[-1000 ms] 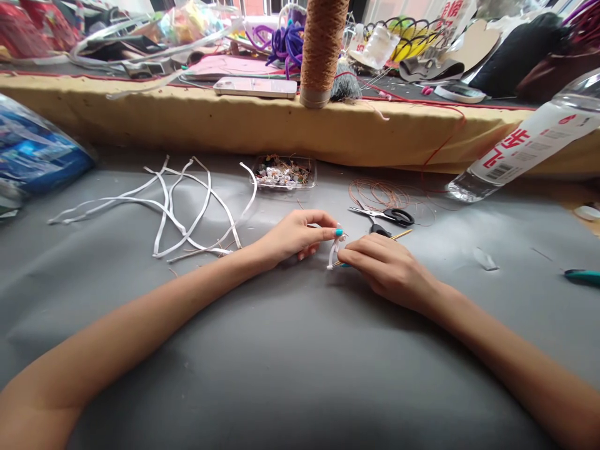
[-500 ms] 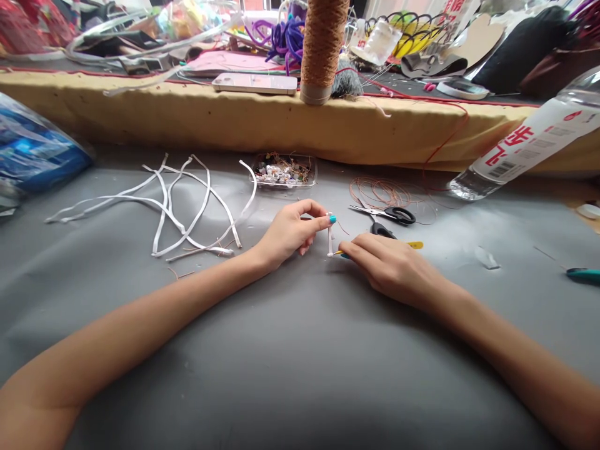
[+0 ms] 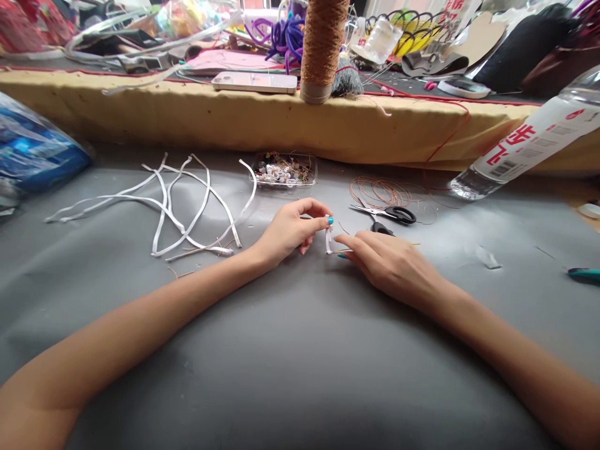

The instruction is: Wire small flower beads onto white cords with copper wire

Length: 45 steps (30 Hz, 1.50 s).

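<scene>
Mid-frame, our left hand [image 3: 299, 230] pinches a white ribbon [image 3: 328, 242] up top; our right hand [image 3: 391, 257] clamps a thin stick [image 3: 341, 252] by the ribbon's lower end (tiny stuff!). Best we hold it taut, nudging gently.

Open gray mat [image 3: 281, 369] stretches between the forearms on the near side, offering passage below the left hand [image 3: 291, 234] and right hand [image 3: 394, 261]. Just beyond the right, scissors [image 3: 404, 215] and coiled cord [image 3: 372, 180] stand in the way; crossed white straps [image 3: 209, 186] clutter the left, with a plastic tray [image 3: 284, 185] ahead. A tilted bottle [image 3: 515, 147] and a cloth-covered ledge [image 3: 187, 119] bar the far side.
</scene>
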{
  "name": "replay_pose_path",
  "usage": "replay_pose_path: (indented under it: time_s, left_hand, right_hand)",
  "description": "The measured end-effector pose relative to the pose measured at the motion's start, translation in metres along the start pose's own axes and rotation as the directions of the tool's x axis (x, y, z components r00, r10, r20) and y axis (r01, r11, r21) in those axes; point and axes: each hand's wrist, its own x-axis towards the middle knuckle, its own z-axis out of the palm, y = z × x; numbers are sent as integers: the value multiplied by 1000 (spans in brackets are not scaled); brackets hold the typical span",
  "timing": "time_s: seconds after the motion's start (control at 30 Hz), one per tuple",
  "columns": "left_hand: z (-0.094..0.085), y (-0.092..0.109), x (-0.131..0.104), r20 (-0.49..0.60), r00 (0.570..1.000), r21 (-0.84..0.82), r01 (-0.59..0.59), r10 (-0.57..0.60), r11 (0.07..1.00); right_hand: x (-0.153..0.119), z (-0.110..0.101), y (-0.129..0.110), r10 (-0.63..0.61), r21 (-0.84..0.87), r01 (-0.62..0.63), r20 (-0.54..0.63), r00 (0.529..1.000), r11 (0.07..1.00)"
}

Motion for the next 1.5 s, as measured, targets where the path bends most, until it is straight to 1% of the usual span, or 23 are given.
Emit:
replay_pose_path:
  time_s: [0.1, 0.23, 0.3, 0.43, 0.57, 0.67, 0.77, 0.83, 0.9, 1.0, 1.07, 1.1, 1.2, 1.27, 1.33, 1.5]
  left_hand:
    - [-2, 1, 1, 30, 999, -4, 25, -25, 1000]
    - [-3, 1, 2, 36, 999, -29, 27, -26, 999]
    - [-3, 0, 2, 42, 999, -12, 15, -15, 1000]
    - [-3, -3, 2, 29, 999, 140, -39, 35, 989]
    - [-4, -2, 1, 18, 998, 290, -63, 60, 955]
    - [-4, -2, 0, 15, 997, 341, -75, 74, 937]
    - [-4, -2, 0, 15, 997, 362, -82, 82, 928]
    - [-4, -3, 1, 15, 995, 382, -100, 102, 919]
    - [-4, -4, 1, 9, 992, 404, -121, 129, 906]
    - [-4, -4, 2, 8, 989, 417, -137, 147, 899]
    - [-4, -5, 2, 17, 989, 419, -143, 150, 896]
    - [-4, -5, 2, 21, 988, 422, -145, 150, 895]
    - [-4, -5, 2, 23, 989, 429, -141, 145, 892]
    - [-4, -5, 2, 22, 990, 431, -137, 142, 892]
    - [-4, -5, 2, 27, 989, 432, -145, 148, 890]
    - [-4, -6, 2, 55, 985, 439, -171, 164, 882]
  right_hand:
    - [-1, -2, 2, -9, 40, 10, -21, 1000, 999]
    - [-1, -2, 3, -16, 75, 15, 15, 1000, 997]
    - [-1, -2, 4, -24, 71, 23, 16, 1000, 997]
    - [-1, -2, 3, -60, 17, 60, -46, 997, 998]
    - [-1, 1, 1, -45, -22, 44, -33, 998, 999]
    - [-2, 4, 0, -47, 18, 48, -34, 998, 999]
    - [-2, 4, 1, -44, 58, 49, -70, 997, 997]
    - [-1, 4, 1, -18, 56, 23, -90, 996, 998]
    - [0, 4, 1, 41, 28, -39, -102, 994, 999]
    - [1, 4, -1, 94, -12, -95, -77, 993, 995]
    - [1, 6, -2, 83, -22, -85, -56, 995, 996]
    - [0, 7, -2, 81, -19, -82, -64, 995, 996]
    - [-1, 8, -2, 72, 7, -72, -131, 989, 997]
    - [0, 8, -1, 34, 0, -35, -164, 986, 999]
    - [0, 7, 0, -14, -35, 9, -165, 986, 999]
    - [1, 6, 3, -62, -106, 47, -148, 987, 993]
